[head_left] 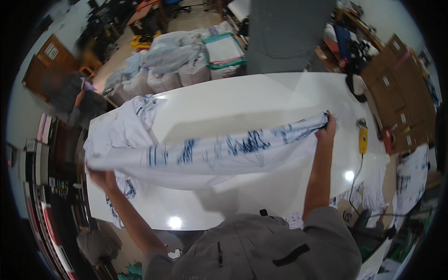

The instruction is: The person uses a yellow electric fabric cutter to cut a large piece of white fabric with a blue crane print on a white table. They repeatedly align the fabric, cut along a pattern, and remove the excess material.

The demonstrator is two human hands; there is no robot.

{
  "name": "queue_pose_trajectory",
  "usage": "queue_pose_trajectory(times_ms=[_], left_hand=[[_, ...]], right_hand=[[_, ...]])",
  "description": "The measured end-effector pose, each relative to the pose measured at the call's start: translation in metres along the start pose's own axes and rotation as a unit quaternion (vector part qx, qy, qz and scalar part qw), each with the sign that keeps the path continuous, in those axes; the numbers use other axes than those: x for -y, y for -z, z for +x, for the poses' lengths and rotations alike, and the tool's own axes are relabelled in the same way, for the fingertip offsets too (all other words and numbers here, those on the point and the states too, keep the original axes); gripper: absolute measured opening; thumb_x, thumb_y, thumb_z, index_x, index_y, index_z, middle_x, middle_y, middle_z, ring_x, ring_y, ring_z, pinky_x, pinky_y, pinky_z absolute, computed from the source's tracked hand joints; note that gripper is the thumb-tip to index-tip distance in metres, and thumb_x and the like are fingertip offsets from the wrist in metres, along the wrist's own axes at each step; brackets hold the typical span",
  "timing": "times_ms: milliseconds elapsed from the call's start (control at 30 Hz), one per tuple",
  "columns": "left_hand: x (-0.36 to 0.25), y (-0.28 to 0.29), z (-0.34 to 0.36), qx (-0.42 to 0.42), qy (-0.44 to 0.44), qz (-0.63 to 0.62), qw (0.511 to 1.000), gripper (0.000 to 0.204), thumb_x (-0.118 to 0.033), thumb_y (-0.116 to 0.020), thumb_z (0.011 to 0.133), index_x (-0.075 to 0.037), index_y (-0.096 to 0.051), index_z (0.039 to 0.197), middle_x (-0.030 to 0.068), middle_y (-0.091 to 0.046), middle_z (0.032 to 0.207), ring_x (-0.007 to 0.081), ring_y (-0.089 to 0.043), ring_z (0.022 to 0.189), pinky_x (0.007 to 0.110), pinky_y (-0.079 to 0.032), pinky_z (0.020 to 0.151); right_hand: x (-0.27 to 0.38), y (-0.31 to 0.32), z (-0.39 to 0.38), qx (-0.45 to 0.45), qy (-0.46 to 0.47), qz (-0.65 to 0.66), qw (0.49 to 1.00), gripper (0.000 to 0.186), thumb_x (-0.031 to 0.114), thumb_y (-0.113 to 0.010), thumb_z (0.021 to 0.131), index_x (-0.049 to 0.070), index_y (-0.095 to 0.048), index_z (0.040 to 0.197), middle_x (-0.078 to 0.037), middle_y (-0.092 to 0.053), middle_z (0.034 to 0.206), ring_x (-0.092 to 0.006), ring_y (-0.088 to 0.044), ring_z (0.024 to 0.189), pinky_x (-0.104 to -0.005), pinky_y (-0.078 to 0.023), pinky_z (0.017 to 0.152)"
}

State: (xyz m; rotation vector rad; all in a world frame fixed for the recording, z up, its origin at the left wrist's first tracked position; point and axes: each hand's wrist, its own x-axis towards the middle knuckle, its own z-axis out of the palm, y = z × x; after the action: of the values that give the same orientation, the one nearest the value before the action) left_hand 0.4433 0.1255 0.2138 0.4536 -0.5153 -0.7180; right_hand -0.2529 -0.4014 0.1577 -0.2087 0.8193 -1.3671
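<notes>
Stretched between my two hands is a white garment with dark blue printed patterns [210, 156], folded lengthwise and held above the white table [210, 102]. My left hand [100, 177] is closed on its left end, which is blurred by motion. At the far right end my right hand [327, 128] pinches the bunched, blue-printed fabric. Behind my left hand, a heap of white garments with blue print [121, 126] lies on the table's left side, partly covered by the held one. Some of that heap hangs over the table's near left edge.
A yellow handheld tool [363, 140] with a black cord lies at the table's right. Filled sacks [168, 77] line the far edge beside a grey pillar [289, 37]. Cardboard boxes [396, 88] stand right. Printed fabric stacks [373, 191] sit lower right. Another person [74, 95] stands left.
</notes>
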Motion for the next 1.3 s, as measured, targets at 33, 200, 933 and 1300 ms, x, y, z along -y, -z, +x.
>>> queue_pose_trajectory(times_ms=[33,200,933,1300], left_hand=[[-0.022,0.04,0.027,-0.027,0.01,0.059,0.998,0.038,-0.033,-0.05,0.111,-0.006,-0.063,0.134,0.0128,-0.069,0.134,0.028,-0.066,0.121,0.051,-0.045,0.114],[-0.009,0.023,0.176,-0.416,0.043,0.35,0.838,0.06,-0.051,-0.06,0.104,-0.015,-0.05,0.151,0.0077,-0.05,0.153,0.0271,-0.045,0.139,0.053,-0.042,0.112],[-0.153,-0.186,-0.064,-0.292,-0.377,0.368,0.798,0.044,-0.023,-0.057,0.11,0.006,-0.058,0.143,0.0141,-0.064,0.138,0.019,-0.058,0.13,0.033,-0.041,0.113],[0.005,-0.016,-0.275,-0.521,-0.174,0.306,0.777,0.071,-0.043,-0.062,0.106,0.005,-0.042,0.154,0.0151,-0.046,0.16,0.0301,-0.041,0.15,0.049,-0.033,0.123]], right_hand=[[-0.015,-0.019,0.019,0.046,-0.036,-0.024,0.998,0.036,0.022,-0.048,0.109,-0.002,-0.062,0.131,-0.015,-0.071,0.125,-0.0316,-0.069,0.114,-0.0467,-0.055,0.104],[-0.023,-0.131,0.096,0.064,-0.11,-0.095,0.987,0.034,0.017,-0.043,0.112,0.0,-0.059,0.136,-0.016,-0.071,0.128,-0.0269,-0.065,0.128,-0.0422,-0.052,0.111],[0.041,-0.157,-0.03,0.369,-0.113,-0.167,0.907,0.042,0.026,-0.058,0.107,-0.002,-0.06,0.138,-0.016,-0.071,0.129,-0.0305,-0.07,0.117,-0.0491,-0.057,0.102],[-0.044,0.057,0.029,0.113,-0.172,-0.141,0.968,0.04,0.027,-0.057,0.104,-0.001,-0.061,0.132,-0.019,-0.07,0.127,-0.0371,-0.069,0.116,-0.0521,-0.054,0.106]])
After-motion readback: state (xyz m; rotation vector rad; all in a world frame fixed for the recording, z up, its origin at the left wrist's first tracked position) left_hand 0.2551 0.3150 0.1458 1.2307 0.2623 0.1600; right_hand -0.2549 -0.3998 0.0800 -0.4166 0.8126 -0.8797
